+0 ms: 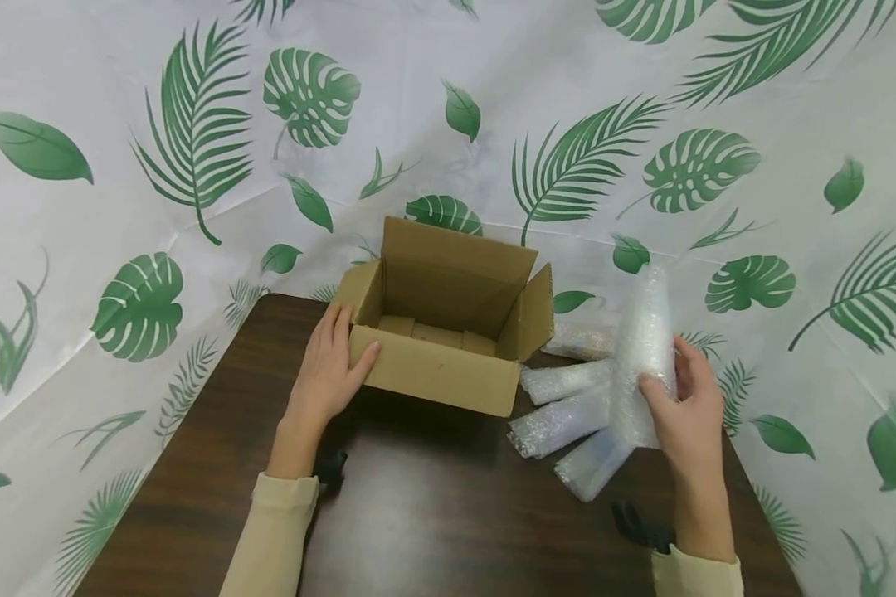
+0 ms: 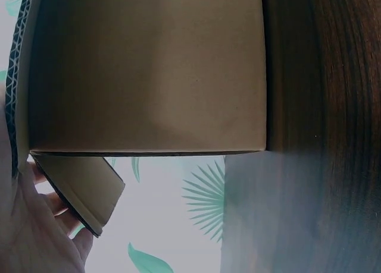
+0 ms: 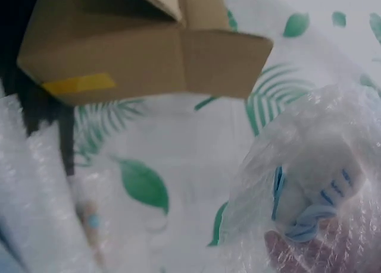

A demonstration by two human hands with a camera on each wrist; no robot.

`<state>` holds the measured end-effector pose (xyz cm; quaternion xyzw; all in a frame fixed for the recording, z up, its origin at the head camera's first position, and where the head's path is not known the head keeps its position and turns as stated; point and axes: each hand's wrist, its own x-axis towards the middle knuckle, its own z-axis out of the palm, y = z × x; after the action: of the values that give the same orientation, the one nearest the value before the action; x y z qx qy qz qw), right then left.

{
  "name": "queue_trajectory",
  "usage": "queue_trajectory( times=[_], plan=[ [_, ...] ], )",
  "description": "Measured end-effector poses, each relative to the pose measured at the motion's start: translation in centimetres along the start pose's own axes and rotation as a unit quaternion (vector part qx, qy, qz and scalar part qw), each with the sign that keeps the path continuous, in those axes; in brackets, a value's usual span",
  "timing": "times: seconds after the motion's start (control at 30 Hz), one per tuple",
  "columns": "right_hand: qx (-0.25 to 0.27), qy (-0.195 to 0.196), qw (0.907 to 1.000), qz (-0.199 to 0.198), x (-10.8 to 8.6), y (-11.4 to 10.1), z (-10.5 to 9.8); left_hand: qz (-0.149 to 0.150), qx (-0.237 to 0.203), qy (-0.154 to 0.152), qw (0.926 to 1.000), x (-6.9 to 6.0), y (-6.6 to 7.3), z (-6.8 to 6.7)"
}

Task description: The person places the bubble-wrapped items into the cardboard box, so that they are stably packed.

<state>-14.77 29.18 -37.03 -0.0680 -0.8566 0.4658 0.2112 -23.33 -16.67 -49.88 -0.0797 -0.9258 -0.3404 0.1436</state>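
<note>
Dark wood grain marked the desk [image 1: 418, 531] in front of an open cardboard box [image 1: 436, 373], as a person in pale sleeves [image 1: 272, 535] worked with both hands. To the right of the box, the right hand [image 1: 690, 406] had its grip on a bubble-wrapped bundle [image 1: 637, 332], held upright between thumb and fingers; a pale item with blue details showed through the plastic. Behind it, more wrapped packets [image 1: 556, 424] fanned out on the desk, their ends just beside the box's near right corner. At the box's near left corner, the left hand [image 1: 327, 369] grasped the flaps, thumb over the front one, fingers around the side one. The box stood with its flaps spread and its visible floor bare, a strip of yellow tape [image 3: 80, 84] on its side. Beyond the box hung a leaf-print backdrop [image 1: 418, 157]. The step in hand appeared to be packing, with the first bundle ready; the next move seemed to call for bringing it over the box's mouth and lowering it flat, the left hand steadying the walls.
</note>
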Motion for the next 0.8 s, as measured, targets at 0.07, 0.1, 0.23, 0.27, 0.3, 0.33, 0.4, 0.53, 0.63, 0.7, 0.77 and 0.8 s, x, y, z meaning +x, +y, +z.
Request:
queue_trajectory(
  times=[0.07, 0.1, 0.23, 0.27, 0.3, 0.33, 0.4, 0.53, 0.63, 0.7, 0.77, 0.8],
  plan=[
    [0.002, -0.002, 0.9997, -0.026, 0.4, -0.8, 0.3, 0.004, -0.002, 0.000, 1.0000, 0.0, 0.0, 0.0],
    [0.005, -0.003, 0.9992, -0.040, 0.6, -1.2, 0.4, 0.005, -0.004, 0.000, 1.0000, 0.0, 0.0, 0.1],
    [0.009, -0.011, 0.9957, -0.091, 1.0, -2.7, 1.1, 0.006, -0.008, 0.002, 1.0000, 0.0, 0.1, 0.0],
    [0.009, -0.013, 0.9947, -0.102, 1.1, -3.2, 1.3, 0.005, -0.007, 0.002, 1.0000, -0.1, 0.1, 0.0],
    [0.006, -0.017, 0.9938, -0.110, 1.1, -3.5, 1.4, 0.004, -0.007, 0.003, 1.0000, -0.1, 0.0, -0.1],
    [0.003, -0.022, 0.9927, -0.119, 1.2, -4.0, 1.7, 0.003, -0.007, 0.003, 1.0000, -0.2, -0.1, -0.1],
    [-0.015, -0.033, 0.9895, -0.140, 1.4, -4.9, 2.2, 0.002, -0.006, 0.003, 1.0000, -0.2, -0.2, -0.2],
    [-0.055, -0.053, 0.9769, -0.200, 1.9, -6.6, 3.4, 0.004, -0.008, 0.003, 1.0000, -0.3, -0.3, -0.3],
    [-0.084, -0.063, 0.9624, -0.251, 2.3, -7.7, 4.5, 0.005, -0.011, 0.003, 0.9999, -0.2, -0.3, -0.3],
    [-0.101, -0.068, 0.9525, -0.279, 2.5, -8.4, 5.1, 0.006, -0.013, 0.003, 0.9999, -0.1, -0.2, -0.2],
    [-0.120, -0.071, 0.9424, -0.304, 2.6, -9.0, 5.6, 0.007, -0.013, 0.003, 0.9999, -0.1, -0.2, -0.1],
    [-0.129, -0.072, 0.9377, -0.314, 2.6, -9.4, 5.8, 0.008, -0.013, 0.003, 0.9999, -0.1, -0.2, -0.1]
  ],
)
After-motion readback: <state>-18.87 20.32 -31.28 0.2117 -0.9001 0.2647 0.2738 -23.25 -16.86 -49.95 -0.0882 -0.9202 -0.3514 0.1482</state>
